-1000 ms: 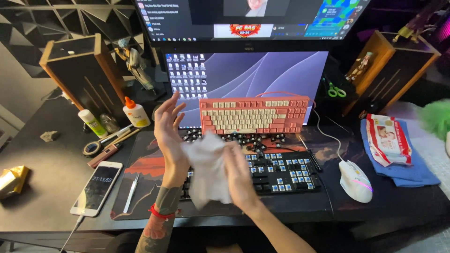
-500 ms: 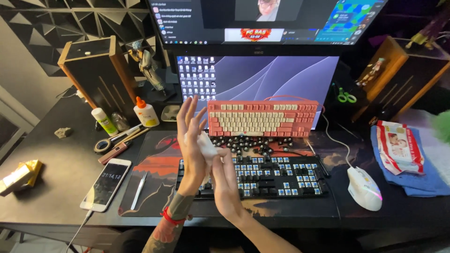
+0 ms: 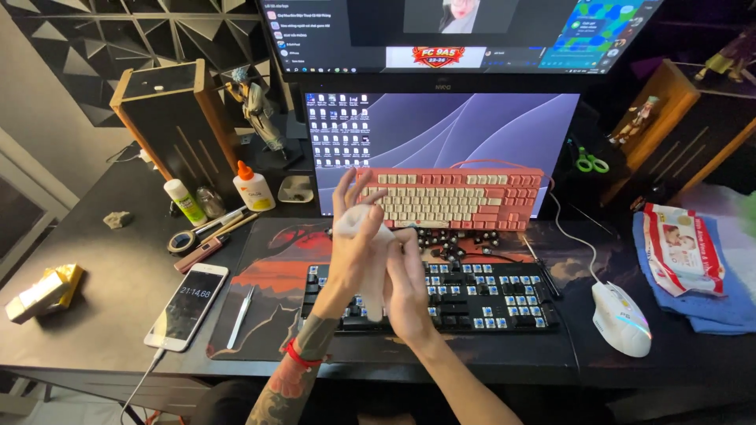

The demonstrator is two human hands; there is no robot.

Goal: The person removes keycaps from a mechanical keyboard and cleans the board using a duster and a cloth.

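Single head view, looking steeply down over desk (image 3: 118, 299), near hands, facing monitors (image 3: 445, 130).

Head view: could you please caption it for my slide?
Both hands, left hand and right hand, rub a white wipe above a stripped black keyboard.

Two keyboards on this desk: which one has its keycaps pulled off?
The black keyboard lying flat under the hands: its bare blue switches show. The pink keyboard propped against the monitor behind it keeps all its caps.
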